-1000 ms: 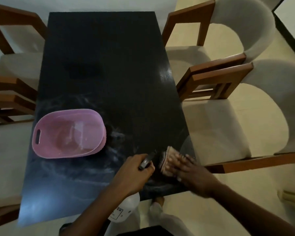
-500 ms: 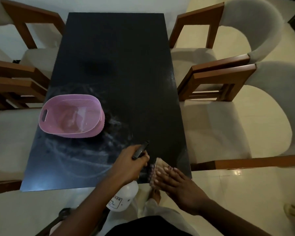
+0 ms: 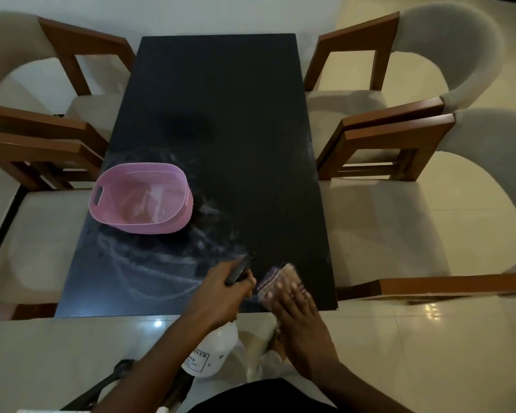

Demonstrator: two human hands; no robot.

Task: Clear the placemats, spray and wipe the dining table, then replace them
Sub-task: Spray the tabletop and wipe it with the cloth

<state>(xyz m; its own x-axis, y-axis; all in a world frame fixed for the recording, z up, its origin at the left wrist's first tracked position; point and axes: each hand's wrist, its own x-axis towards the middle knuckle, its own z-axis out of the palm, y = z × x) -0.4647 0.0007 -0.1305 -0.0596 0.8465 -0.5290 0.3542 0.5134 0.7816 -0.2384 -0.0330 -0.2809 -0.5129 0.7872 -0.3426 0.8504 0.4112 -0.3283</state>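
The black dining table [image 3: 221, 114] runs away from me, with whitish wet streaks [image 3: 161, 263] on its near left part. My left hand [image 3: 218, 296] is shut on a white spray bottle [image 3: 212, 353]; its black nozzle points out over the table and its body hangs below the near edge. My right hand [image 3: 292, 305] presses flat on a folded pink-and-tan cloth [image 3: 280, 278] at the table's near right corner. No placemats are in view.
A pink plastic basket [image 3: 140, 198] stands on the table's left side. Wooden armchairs with beige cushions line both sides: two on the left [image 3: 42, 138] and two on the right [image 3: 399, 138]. Glossy cream floor tiles [image 3: 429, 338] lie around me.
The view has pulled back, so more of the near edge and the chairs shows. My right hand has slid the cloth toward the near edge. The spray bottle stays in my left hand.
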